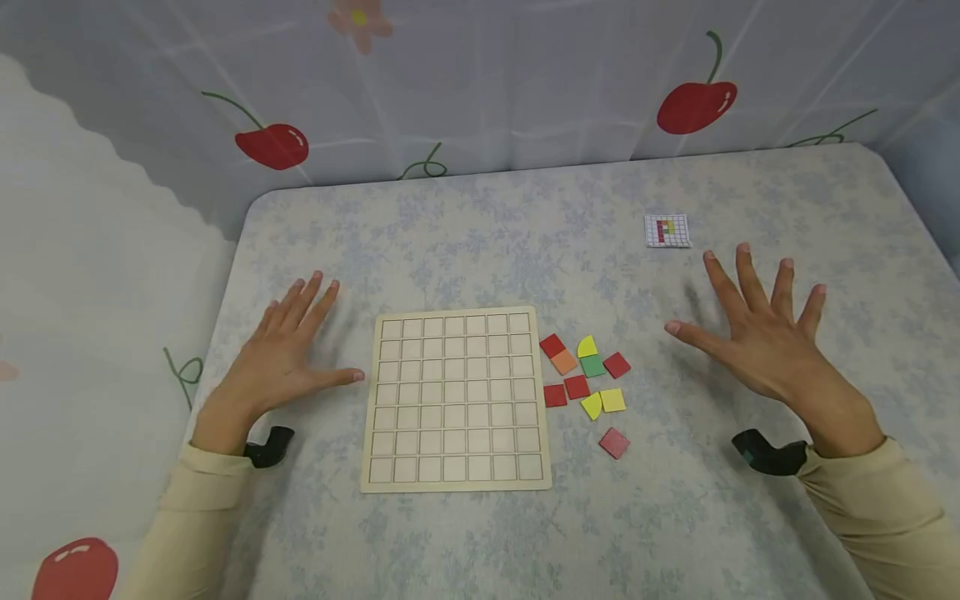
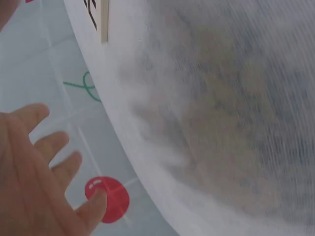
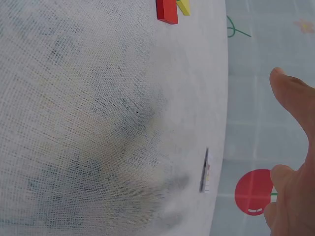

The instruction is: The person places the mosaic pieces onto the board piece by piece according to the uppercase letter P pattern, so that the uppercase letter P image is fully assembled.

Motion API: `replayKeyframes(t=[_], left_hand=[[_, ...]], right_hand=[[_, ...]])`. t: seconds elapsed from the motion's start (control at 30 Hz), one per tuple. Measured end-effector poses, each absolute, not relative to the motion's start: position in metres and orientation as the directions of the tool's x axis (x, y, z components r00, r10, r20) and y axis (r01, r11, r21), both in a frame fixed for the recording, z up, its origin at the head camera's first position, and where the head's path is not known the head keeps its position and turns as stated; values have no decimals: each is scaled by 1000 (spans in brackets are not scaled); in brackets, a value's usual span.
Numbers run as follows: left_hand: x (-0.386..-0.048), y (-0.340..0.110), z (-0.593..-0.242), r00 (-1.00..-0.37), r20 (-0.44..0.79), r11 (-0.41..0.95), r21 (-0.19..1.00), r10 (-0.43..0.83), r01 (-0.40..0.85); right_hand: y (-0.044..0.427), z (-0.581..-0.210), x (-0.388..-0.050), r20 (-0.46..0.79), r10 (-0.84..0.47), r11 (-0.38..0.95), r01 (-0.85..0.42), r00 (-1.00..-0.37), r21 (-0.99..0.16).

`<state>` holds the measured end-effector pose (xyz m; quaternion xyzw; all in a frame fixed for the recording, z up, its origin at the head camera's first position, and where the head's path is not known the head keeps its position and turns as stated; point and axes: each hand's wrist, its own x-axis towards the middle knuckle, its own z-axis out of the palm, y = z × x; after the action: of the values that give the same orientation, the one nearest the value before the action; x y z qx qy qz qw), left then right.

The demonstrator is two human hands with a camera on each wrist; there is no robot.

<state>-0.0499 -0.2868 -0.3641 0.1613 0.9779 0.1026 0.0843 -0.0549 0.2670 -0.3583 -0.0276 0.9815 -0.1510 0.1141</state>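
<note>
- Gripping nothing, your left hand [image 1: 281,362] spreads its fingers above the tabletop [image 1: 420,550], thumb pointing at the board [image 1: 455,392]; your right hand [image 1: 776,350] is just as free, fingers fanned, thumb toward the tiles [image 1: 577,387].
- Between your hands lies that pale gridded board, flat, with all ten tiles outside its frame, so this looks like a ready pose, placing not yet begun.
- Off its right side, nearest you, a lone red tile [image 1: 614,442] sits apart from the cluster.
- Just past it, a yellow square [image 1: 612,400] and a yellow quarter-round [image 1: 592,406] pair up, more reds around them.
- Beyond those come the green tile [image 1: 592,366] and the orange tile [image 1: 563,361].
- Next move, by the look of it, calls for your right hand to come left and low, pinching one flat tile by its edges without nudging neighbours.
- Farther up, past your right fingertips, a small card [image 1: 667,231] shows a coloured grid pattern, probably worth checking first.
- Behind everything hangs a cherry-printed cloth [image 1: 480,92].
</note>
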Motion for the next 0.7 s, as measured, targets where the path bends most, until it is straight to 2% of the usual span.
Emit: replayKeyframes(t=[0.27,0.57,0.7], left_hand=[[-48,-271,-376,-853,-212,846,377,476,378],[-48,-266,-384,-826,-197,830,322,528,454],[-48,-262,-384,-826,-180,827,317,534,465]], right_hand=[[265,-362,-55,-226,-90,955,-20,-970,-296],[266,-363,-55,-226,-95,956,-26,-969,-293],[266,-362,-59,-228,-145,934,-57,-963,-352]])
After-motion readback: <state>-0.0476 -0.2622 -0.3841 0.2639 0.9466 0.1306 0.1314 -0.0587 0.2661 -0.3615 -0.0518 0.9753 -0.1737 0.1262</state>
